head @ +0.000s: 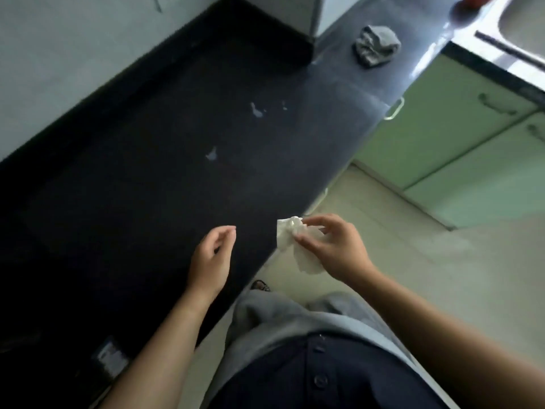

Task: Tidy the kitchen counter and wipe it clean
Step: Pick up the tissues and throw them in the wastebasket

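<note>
A dark kitchen counter (132, 178) runs from lower left to upper right. Small pale wet spots (256, 111) and one more spot (211, 155) lie on its middle. My right hand (333, 246) hovers over the counter's front edge and pinches a crumpled white paper tissue (290, 240) between thumb and fingers. My left hand (211, 258) floats above the counter a little left of the tissue, fingers loosely curled and apart, holding nothing. A crumpled grey cloth (377, 45) rests far up the counter.
Green cabinet doors (460, 137) with handles stand below the counter at right. A steel sink (519, 31) sits at the top right, with a red object (472, 1) beside it. A pale wall (73, 48) borders the counter's left. Beige floor (413, 261) lies below.
</note>
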Motion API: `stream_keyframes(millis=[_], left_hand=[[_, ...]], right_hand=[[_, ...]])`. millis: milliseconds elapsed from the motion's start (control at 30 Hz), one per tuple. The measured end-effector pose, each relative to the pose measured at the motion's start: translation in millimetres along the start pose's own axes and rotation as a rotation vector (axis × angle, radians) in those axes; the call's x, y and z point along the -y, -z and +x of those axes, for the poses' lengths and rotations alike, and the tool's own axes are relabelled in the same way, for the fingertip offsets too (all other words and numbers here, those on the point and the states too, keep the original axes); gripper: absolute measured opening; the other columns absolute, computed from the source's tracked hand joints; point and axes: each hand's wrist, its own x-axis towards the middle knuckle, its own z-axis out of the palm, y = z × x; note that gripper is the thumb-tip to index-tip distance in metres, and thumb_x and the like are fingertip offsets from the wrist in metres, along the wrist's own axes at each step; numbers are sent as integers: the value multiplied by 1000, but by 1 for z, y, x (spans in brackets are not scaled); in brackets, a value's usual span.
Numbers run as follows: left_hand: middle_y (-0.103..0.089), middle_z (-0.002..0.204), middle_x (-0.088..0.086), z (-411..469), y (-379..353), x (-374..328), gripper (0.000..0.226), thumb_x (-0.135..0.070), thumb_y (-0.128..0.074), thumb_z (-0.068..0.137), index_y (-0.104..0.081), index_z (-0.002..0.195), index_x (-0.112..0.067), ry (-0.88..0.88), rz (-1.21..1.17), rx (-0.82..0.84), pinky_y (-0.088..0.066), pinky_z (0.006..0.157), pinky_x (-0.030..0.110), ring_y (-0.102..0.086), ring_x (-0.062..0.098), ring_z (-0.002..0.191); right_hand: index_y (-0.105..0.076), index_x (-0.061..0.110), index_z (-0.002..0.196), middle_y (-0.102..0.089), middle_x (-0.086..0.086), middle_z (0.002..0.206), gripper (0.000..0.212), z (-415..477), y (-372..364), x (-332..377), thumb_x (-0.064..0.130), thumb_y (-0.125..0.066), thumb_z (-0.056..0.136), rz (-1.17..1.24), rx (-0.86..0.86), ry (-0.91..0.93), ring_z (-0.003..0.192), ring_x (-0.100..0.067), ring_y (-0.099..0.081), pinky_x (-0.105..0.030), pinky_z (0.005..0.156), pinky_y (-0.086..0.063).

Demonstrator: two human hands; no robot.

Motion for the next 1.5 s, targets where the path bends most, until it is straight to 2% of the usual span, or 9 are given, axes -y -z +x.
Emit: stream_keyframes(millis=[100,167,300,500,700,1000,1300,1400,1500], left_hand=[[-64,94,-4,-32,-53,-31,21,-17,-42,96,-63,98,-17,6,-86,230,-43,68,3,-57,8,87],[-65,95,1,-51,-87,-52,24,-15,-39,97,-62,100,-11,-13,-78,390,-43,66,4,-58,9,85],[-68,100,-1,-94,-170,-95,26,-23,-39,97,-65,99,-17,-122,63,640,-43,71,8,-61,10,89],[-70,92,-4,-193,-323,-126,25,-37,-46,84,-66,91,-23,-228,196,1043,-42,77,27,-63,6,81],[-70,91,-7,-288,-454,-145,31,-41,-44,78,-65,92,-23,-310,376,1374,-44,79,28,-64,9,83],[-69,90,-1,-302,-601,-171,20,-17,-45,95,-65,93,-18,-383,458,1431,-44,71,9,-61,4,81],[-69,96,-4,-310,-827,-281,19,-26,-46,95,-64,102,-22,-529,498,1506,-41,74,6,-62,4,89],[-70,96,-6,-325,-891,-313,28,-40,-46,86,-64,101,-24,-510,494,1549,-41,73,6,-62,3,89],[-69,97,-6,-341,-949,-324,20,-33,-47,93,-64,101,-25,-487,537,1553,-40,72,6,-62,4,90]], right_hand=[[-68,35,85,-67,6,85,17,-43,51,-37,36,-77,71,167,-128,-103,80,-15,-62,-23,62,-49],[-68,36,83,-68,8,82,18,-74,83,-62,31,-79,69,279,-245,-150,80,-19,-63,-28,68,-51],[-68,34,83,-70,5,89,21,-145,147,-118,24,-79,69,440,-486,-214,85,-23,-65,-31,74,-53],[-67,31,86,-69,10,90,16,-261,229,-207,22,-76,74,538,-846,-358,79,-5,-63,-11,64,-48],[-66,31,80,-68,2,93,12,-338,270,-281,22,-73,77,670,-1213,-552,84,-15,-64,-24,69,-46],[-64,34,78,-65,4,91,15,-324,376,-357,21,-72,78,735,-1226,-589,81,-10,-62,-18,65,-48],[-66,32,79,-66,3,91,13,-286,596,-437,21,-71,79,715,-1332,-592,75,-9,-63,-14,60,-48],[-66,32,82,-66,4,91,12,-283,654,-459,21,-70,80,705,-1376,-620,79,-14,-63,-13,60,-46],[-66,32,82,-67,3,90,12,-280,697,-486,21,-70,80,742,-1414,-656,80,-15,-63,-15,62,-46]])
